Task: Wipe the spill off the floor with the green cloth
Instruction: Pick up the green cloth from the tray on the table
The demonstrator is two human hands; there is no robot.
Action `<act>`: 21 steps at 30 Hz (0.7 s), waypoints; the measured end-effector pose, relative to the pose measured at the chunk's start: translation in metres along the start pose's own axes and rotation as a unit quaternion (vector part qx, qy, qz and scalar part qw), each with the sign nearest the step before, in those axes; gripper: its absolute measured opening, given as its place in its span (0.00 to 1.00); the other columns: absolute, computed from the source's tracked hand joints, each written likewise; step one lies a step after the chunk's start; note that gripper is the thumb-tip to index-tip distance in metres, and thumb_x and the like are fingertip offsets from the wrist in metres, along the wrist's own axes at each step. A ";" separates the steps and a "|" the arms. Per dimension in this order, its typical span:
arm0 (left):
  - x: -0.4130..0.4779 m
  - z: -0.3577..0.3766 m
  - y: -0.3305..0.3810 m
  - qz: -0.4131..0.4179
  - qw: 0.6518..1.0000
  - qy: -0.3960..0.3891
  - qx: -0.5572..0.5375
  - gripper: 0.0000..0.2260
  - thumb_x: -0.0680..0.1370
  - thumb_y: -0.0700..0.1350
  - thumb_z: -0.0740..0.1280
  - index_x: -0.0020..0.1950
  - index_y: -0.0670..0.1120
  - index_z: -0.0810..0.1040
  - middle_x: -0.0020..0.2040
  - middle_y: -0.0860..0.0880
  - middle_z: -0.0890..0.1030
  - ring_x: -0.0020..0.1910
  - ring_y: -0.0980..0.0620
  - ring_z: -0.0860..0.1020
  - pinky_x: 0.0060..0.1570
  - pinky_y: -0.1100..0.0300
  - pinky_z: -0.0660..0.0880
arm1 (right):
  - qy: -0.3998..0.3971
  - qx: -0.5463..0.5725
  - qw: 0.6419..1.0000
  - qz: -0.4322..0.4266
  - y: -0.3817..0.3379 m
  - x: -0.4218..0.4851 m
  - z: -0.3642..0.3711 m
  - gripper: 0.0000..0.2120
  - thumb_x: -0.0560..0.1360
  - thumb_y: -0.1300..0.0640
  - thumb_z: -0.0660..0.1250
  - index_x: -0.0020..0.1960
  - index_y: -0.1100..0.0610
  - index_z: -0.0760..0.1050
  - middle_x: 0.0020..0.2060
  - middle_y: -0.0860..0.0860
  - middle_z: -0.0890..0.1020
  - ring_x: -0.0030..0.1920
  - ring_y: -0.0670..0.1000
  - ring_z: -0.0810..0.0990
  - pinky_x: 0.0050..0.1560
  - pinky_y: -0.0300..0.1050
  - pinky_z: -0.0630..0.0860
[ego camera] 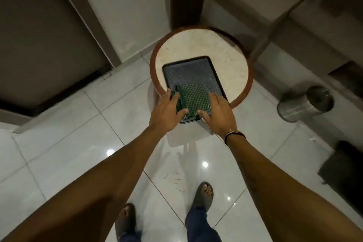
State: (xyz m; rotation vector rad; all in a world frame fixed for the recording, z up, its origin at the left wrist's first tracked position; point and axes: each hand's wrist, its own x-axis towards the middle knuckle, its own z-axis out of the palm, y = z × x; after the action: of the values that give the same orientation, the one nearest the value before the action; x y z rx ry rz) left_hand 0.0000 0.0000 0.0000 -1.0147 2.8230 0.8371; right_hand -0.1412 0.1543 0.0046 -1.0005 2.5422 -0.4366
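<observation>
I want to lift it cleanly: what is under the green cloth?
The green cloth lies on a dark rectangular tray atop the round white-topped table. Anything beneath the cloth is hidden.

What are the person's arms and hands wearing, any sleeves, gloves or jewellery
Both forearms are bare, with no sleeves in view. The left hand has no glove, ring or band that shows. The right hand is also ungloved, and a thin dark band circles its wrist.
</observation>
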 end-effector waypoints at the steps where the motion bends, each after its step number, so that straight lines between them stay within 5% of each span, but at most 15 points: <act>1: 0.014 0.024 -0.004 0.000 1.000 0.010 -0.015 0.32 0.82 0.60 0.69 0.83 0.48 0.68 0.80 0.39 0.71 0.76 0.35 0.73 0.70 0.39 0.77 | -0.002 0.014 1.000 -0.008 0.014 0.015 0.021 0.40 0.81 0.41 0.70 0.84 0.58 0.59 0.79 0.62 0.71 0.79 0.64 0.68 0.77 0.64 0.70; 5: 0.061 0.089 -0.017 -0.082 0.996 0.040 -0.020 0.21 0.82 0.59 0.69 0.67 0.45 0.82 0.60 0.38 0.84 0.57 0.36 0.84 0.54 0.42 0.85 | -0.032 0.028 0.999 0.017 0.052 0.072 0.083 0.35 0.82 0.43 0.68 0.82 0.60 0.63 0.75 0.62 0.75 0.74 0.65 0.74 0.72 0.62 0.75; 8: 0.083 0.122 -0.025 -0.135 0.989 0.055 0.016 0.23 0.82 0.62 0.69 0.58 0.42 0.85 0.56 0.37 0.85 0.56 0.36 0.83 0.53 0.44 0.84 | -0.008 0.019 0.999 0.037 0.059 0.106 0.112 0.33 0.83 0.43 0.67 0.79 0.62 0.64 0.74 0.64 0.75 0.72 0.67 0.75 0.70 0.62 0.76; 13: 0.103 0.150 -0.033 -0.170 0.980 0.090 0.046 0.19 0.80 0.58 0.72 0.56 0.42 0.83 0.56 0.39 0.85 0.57 0.37 0.83 0.53 0.45 0.81 | 0.028 0.020 0.992 0.120 0.066 0.142 0.130 0.24 0.81 0.54 0.72 0.72 0.64 0.71 0.72 0.64 0.75 0.71 0.67 0.75 0.69 0.62 0.76; 16: 0.107 0.153 -0.031 -0.184 0.979 0.083 0.025 0.13 0.81 0.50 0.73 0.57 0.41 0.82 0.57 0.38 0.85 0.57 0.36 0.83 0.54 0.44 0.82 | 0.056 0.117 0.975 0.180 0.074 0.154 0.128 0.03 0.78 0.64 0.70 0.46 0.61 0.78 0.47 0.59 0.83 0.53 0.62 0.83 0.52 0.56 0.81; 18: 0.106 0.149 -0.030 -0.207 0.975 0.073 -0.036 0.08 0.80 0.44 0.72 0.56 0.40 0.82 0.55 0.39 0.86 0.55 0.37 0.84 0.53 0.44 0.83 | 0.051 0.200 0.957 0.205 0.073 0.152 0.120 0.17 0.77 0.67 0.69 0.33 0.57 0.69 0.32 0.53 0.75 0.42 0.57 0.79 0.49 0.56 0.82; 21: 0.099 0.134 -0.031 -0.231 0.961 0.058 -0.143 0.02 0.78 0.40 0.72 0.49 0.42 0.84 0.50 0.44 0.87 0.50 0.43 0.85 0.51 0.47 0.85 | 0.021 0.376 0.896 0.235 0.050 0.130 0.096 0.17 0.77 0.66 0.71 0.32 0.58 0.72 0.32 0.57 0.77 0.34 0.55 0.76 0.44 0.55 0.83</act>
State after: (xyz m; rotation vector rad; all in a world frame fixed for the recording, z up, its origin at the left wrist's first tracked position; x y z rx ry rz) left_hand -0.0796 -0.0108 -0.1488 -1.7221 2.4167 1.1674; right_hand -0.2155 0.0840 -0.1306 -0.0871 2.2043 -1.1636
